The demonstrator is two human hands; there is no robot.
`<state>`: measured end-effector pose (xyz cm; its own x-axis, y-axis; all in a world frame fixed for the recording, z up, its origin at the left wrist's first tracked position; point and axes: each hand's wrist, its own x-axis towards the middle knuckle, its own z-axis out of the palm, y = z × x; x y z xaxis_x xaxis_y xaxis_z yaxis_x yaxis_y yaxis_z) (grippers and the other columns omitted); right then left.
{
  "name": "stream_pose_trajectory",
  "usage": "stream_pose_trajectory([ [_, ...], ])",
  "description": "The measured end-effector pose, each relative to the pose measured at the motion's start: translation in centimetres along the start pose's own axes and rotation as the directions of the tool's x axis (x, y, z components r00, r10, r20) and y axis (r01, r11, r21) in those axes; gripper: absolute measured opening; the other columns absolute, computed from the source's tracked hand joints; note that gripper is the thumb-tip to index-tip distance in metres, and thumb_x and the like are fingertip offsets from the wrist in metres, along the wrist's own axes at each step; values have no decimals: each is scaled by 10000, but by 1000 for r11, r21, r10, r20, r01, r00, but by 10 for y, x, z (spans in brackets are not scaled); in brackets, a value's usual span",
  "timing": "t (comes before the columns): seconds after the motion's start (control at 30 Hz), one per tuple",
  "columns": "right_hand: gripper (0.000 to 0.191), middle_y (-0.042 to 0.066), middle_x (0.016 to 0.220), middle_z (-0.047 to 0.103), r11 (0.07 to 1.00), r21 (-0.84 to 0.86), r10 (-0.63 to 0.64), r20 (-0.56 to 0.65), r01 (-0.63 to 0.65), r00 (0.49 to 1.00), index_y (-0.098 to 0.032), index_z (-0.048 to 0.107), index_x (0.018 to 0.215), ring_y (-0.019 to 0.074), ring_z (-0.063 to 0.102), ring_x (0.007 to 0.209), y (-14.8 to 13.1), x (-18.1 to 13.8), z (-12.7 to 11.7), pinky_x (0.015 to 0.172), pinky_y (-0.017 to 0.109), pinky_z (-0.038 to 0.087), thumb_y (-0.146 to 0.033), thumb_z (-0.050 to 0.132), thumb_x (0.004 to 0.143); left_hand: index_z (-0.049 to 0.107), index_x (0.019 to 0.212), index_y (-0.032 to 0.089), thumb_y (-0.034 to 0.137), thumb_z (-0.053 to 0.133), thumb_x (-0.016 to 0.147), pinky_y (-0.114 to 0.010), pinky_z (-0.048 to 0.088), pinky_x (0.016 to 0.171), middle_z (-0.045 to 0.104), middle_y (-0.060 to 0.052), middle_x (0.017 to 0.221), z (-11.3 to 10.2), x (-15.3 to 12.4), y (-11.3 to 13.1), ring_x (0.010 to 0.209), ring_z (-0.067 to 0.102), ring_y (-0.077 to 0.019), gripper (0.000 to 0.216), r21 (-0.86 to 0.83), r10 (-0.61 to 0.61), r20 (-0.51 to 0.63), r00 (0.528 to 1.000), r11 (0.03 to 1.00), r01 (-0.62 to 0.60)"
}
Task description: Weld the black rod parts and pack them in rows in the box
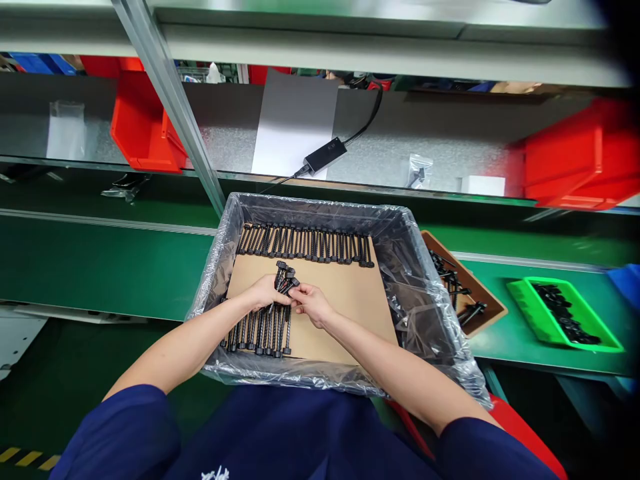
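Note:
My left hand (270, 293) is closed round a bunch of black bolt-like rods (285, 273), their knobbed heads sticking up. The thumb and fingers of my right hand (311, 303) pinch at the end of one rod at the bunch's right side. Both hands are over a cardboard sheet (340, 313) inside a bin lined with clear plastic (435, 300). Along the sheet's far side lies a long row of the same black rods (305, 243). A shorter row of rods (260, 333) lies at the near left, partly hidden by my left hand and forearm.
Right of the bin, a brown box (487, 303) holds loose black rods, and a green tray (525, 300) holds small black parts. Behind, a metal shelf carries red bins (145, 127), a white sheet (295, 127) and a black cabled box (325, 156). A metal post (175, 100) rises at the left.

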<state>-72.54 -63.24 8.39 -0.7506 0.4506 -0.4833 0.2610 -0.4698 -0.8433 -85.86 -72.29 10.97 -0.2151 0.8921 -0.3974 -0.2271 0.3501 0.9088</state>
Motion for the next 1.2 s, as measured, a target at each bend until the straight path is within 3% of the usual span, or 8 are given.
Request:
stream_pose_trajectory([
  [0.23,312,-35,601,551,992,-67,-109,16,110,994,-156,574,709,74,486,505,-8,1,0,406,166,419,-402,746,624,679,810,124,32,716,463,-283,413,770,662,-3,752,2,0,4,722,589,-146,361,-50,-31,30,999,998,33],
  [0.33,298,-13,722,597,985,-82,-147,46,150,988,-162,578,782,92,556,600,-11,0,1,475,183,483,-365,750,647,676,797,115,59,733,466,-287,408,763,654,-6,742,2,2,1,716,582,-144,340,-131,-14,14,1000,991,16],
  [0.5,309,-4,697,602,999,-36,-35,27,36,999,-168,556,827,116,601,627,-7,-2,3,498,209,519,-396,722,702,627,730,117,93,774,452,-276,399,665,610,15,678,3,1,2,610,543,-117,315,-188,-10,-41,999,982,2],
  [0.6,349,5,642,603,992,-106,-58,56,64,997,-157,556,781,111,569,538,-10,-1,0,396,172,424,-468,698,711,607,719,112,118,797,460,-263,383,625,595,14,666,2,0,6,580,525,-103,322,-204,-27,2,1000,979,27],
  [0.77,362,1,740,593,954,-131,-291,-191,270,937,-171,528,860,104,572,565,-22,7,-14,376,151,360,-514,600,771,629,854,120,149,833,436,-225,332,560,572,40,678,-4,5,9,560,482,-69,466,-257,-41,-138,990,966,4],
  [0.83,298,-12,761,580,970,-131,-233,-276,203,932,-183,505,870,103,576,569,-21,10,-22,388,161,389,-463,579,801,628,895,128,160,833,454,-219,334,548,568,44,676,-6,7,8,548,480,-65,487,-266,-38,-187,982,964,-13],
  [1.0,194,-65,512,470,883,-375,201,-241,-282,949,-157,499,678,44,427,399,14,3,-33,370,131,324,-215,565,851,606,829,134,150,742,587,-196,371,523,563,30,638,-7,10,8,521,503,-64,278,-346,-75,-229,970,938,-9],
  [1.2,236,-24,461,539,796,-419,405,-169,-438,898,-175,458,664,121,548,370,49,-12,-16,369,195,435,-172,585,863,564,741,131,56,654,637,-189,445,526,613,-23,602,-6,12,7,523,576,-93,157,-398,-205,-228,952,912,101],
])
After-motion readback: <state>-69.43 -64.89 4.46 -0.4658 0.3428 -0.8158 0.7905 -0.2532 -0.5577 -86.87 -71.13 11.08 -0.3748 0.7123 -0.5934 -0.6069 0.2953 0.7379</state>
